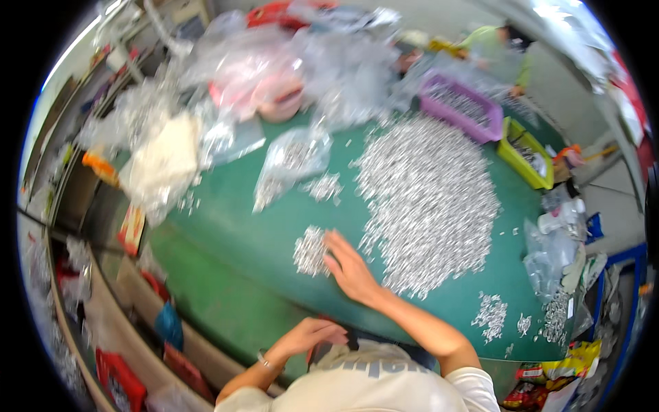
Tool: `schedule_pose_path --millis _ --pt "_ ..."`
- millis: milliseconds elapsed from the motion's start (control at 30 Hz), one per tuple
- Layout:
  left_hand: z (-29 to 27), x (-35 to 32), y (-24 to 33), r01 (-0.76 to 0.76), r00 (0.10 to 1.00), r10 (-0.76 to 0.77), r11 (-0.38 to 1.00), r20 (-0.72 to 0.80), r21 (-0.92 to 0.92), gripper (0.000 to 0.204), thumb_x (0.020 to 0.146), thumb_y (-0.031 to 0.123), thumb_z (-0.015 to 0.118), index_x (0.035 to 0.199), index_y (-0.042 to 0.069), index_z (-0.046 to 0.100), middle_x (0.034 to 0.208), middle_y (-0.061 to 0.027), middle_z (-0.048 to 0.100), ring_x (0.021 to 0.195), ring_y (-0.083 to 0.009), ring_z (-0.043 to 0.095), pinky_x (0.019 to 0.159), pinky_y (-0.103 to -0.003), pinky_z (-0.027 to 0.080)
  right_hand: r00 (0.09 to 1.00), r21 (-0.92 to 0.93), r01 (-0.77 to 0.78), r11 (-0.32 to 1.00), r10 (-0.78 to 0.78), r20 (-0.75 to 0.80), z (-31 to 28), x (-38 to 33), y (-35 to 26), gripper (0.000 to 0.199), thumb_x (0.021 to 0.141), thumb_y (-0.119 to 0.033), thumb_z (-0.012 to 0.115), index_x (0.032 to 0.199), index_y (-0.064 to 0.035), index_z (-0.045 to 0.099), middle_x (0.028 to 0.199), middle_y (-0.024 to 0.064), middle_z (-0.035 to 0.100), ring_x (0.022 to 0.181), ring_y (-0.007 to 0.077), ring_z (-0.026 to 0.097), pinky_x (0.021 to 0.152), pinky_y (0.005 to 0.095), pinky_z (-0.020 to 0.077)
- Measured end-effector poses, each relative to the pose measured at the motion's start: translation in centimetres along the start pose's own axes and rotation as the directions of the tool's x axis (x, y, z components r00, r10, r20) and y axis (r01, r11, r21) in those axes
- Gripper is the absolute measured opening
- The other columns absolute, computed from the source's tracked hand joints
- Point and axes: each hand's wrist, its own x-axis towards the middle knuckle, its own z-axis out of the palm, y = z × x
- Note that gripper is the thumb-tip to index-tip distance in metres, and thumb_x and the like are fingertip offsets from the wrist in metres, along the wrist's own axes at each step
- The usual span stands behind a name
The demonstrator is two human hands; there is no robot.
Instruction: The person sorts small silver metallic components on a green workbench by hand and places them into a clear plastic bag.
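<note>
Touching the small silvery pile (pixel 309 252) just left of the nearer, opened-out right hand (pixel 350 269); seeing no clear long axis. Holding the left hand (pixel 310 335) loosely open, short of the pile; facing a broad heap (pixel 431 199) right of both.

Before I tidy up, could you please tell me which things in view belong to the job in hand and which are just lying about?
Likely part of the job:
small silvery pile, with the right hand at its edge
large silvery heap
clear bag of similar pieces

Seemingly just lying about:
blue bundle
yellow packet
orange object at far left
</note>
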Motion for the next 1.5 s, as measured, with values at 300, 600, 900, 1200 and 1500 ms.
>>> schedule_pose_path --millis 300,600,900,1200,1500 --pt "0.1 6.1 24.4 -0.576 0.515 0.852 0.263 0.094 0.774 0.041 0.083 -0.008 0.052 0.123 0.001 0.052 0.115 -0.016 0.058 0.103 -0.0265 0.058 0.092 -0.035 0.045 0.998 -0.264 -0.058 0.963 0.048 -0.047 -23.3 -2.1 -4.9 0.029 0.092 -0.018 0.056 0.114 -0.0003 0.06 0.109 0.0192 0.064 0.098 0.0343 0.063 0.086 0.0394 0.0493" --pt "9.8 18.0 47.0 -0.433 -0.131 0.877 -0.47 0.462 0.77 0.034 0.081 0.001 0.062 0.114 0.002 0.055 0.117 -0.0179 0.057 0.108 -0.0364 0.055 0.09 -0.037 0.045 0.654 -0.81 0.029 0.585 -0.624 -0.427 -42.9 0.8 -14.4 0.014 0.086 -0.008 0.059 0.096 0.0019 0.063 0.088 0.0129 0.066 0.079 0.0215 0.064 0.073 0.0306 0.0486" --pt "14.9 21.6 55.5 0.372 0.407 0.75 -0.657 0.521 0.656 0.016 0.083 0.004 0.054 0.092 0.004 0.067 0.104 -0.0127 0.065 0.106 -0.0284 0.058 0.105 -0.056 0.029 0.487 -0.949 0.035 0.314 -0.834 -0.258 -50.7 7.3 -16.7 0.015 0.082 -0.014 0.063 0.092 -0.0034 0.062 0.088 0.0098 0.063 0.089 0.028 0.057 0.08 0.0362 0.0417" --pt "13.3 24.1 58.3 -0.197 -0.117 0.952 -0.303 0.284 0.932 0.015 0.085 0.01 0.056 0.091 -0.001 0.065 0.082 -0.0214 0.065 0.079 -0.0354 0.063 0.072 -0.04 0.049 0.836 -0.965 -0.252 -0.07 -0.519 -0.181 -52.0 11.5 -16.8 0.012 0.078 -0.015 0.064 0.087 -0.0085 0.069 0.086 0.0088 0.067 0.092 0.0257 0.06 0.085 0.0377 0.0399" --pt "12.2 25.6 58.0 -0.18 -0.138 0.815 -0.579 0.563 0.795 0.027 0.084 0.016 0.062 0.106 0.001 0.06 0.087 -0.0168 0.066 0.086 -0.0338 0.062 0.078 -0.039 0.048 0.657 -0.898 -0.35 0.265 -0.614 -0.437 -54.0 13.1 -17.7 0.032 0.087 -0.027 0.058 0.071 -0.0013 0.068 0.07 0.0227 0.063 0.07 0.0422 0.061 0.068 0.0489 0.0476"
